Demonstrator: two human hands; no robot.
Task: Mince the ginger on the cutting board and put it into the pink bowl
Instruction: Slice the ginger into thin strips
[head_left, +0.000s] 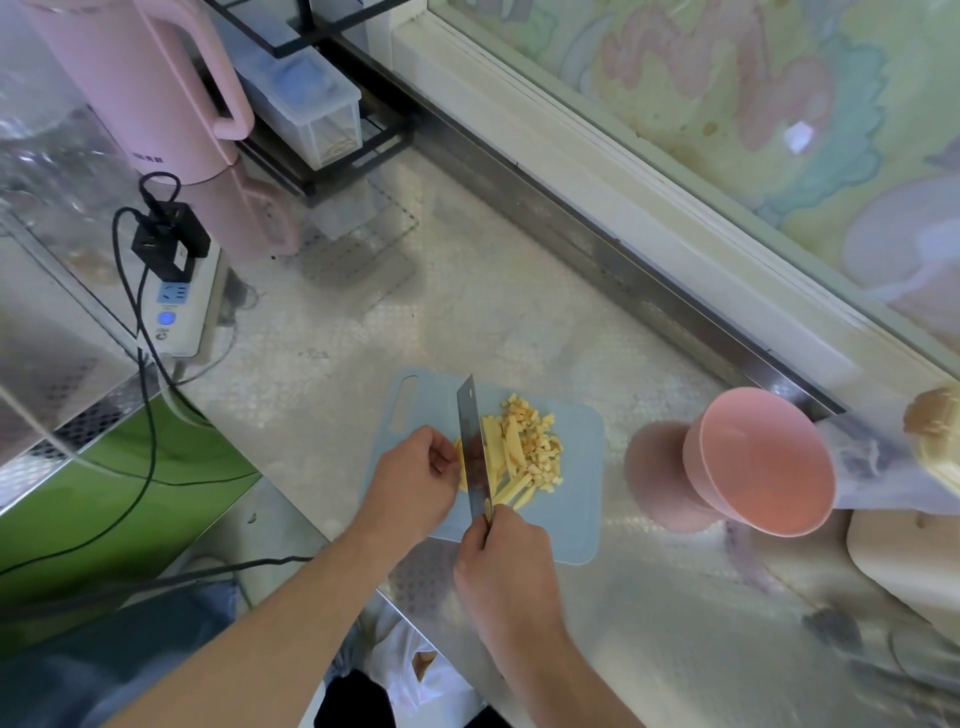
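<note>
A light blue cutting board (576, 447) lies on the steel counter. On it are yellow ginger strips (511, 462) and a pile of small ginger cubes (537, 441) to their right. My right hand (506, 566) grips the handle of a cleaver (474, 447), whose blade stands edge-down across the strips. My left hand (415, 478) has curled fingers holding the ginger's left end against the blade's side. The pink bowl (763, 467) stands tilted toward me at the right of the board, with nothing visible inside.
A pink kettle (156, 88) and a power strip (174, 306) with black plugs and cables sit at the back left. A black rack holds a clear container (306, 109). A beige object (904, 561) and a plastic bag (872, 462) lie right of the bowl.
</note>
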